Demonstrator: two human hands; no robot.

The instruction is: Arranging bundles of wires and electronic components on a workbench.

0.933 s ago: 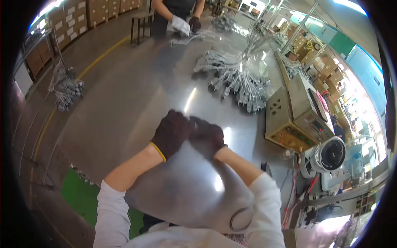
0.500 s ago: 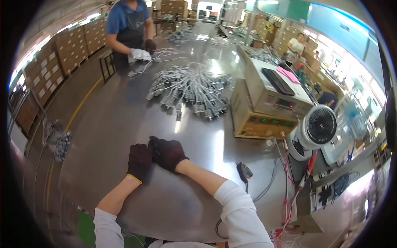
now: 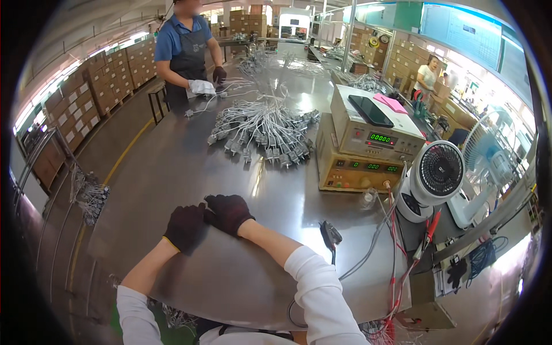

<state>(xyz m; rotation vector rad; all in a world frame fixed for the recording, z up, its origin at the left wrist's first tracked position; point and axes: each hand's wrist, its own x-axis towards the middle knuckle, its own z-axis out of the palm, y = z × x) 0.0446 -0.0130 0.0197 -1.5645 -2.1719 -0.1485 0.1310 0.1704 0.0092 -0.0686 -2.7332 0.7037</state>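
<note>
Left hand (image 3: 187, 228) and right hand (image 3: 228, 214) meet over counter (image 3: 230, 282), fingers curled; cannot tell if either grip clamps anything. Cable bundle (image 3: 267, 132) on counter ahead, apart from both. Judged best: steady wrists, right sleeve (image 3: 313, 276) clear of black connector (image 3: 330, 234).

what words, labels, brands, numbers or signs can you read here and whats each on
Upper instrument: green lit digits, readable but not copied here.
Lower instrument: green lit digits, likewise not copied.
Left carton labels: too small to read.
Blue wall board: too small.
Co-worker's apron: mark too small.
Black-grilled fan: hub mark too small.
</note>
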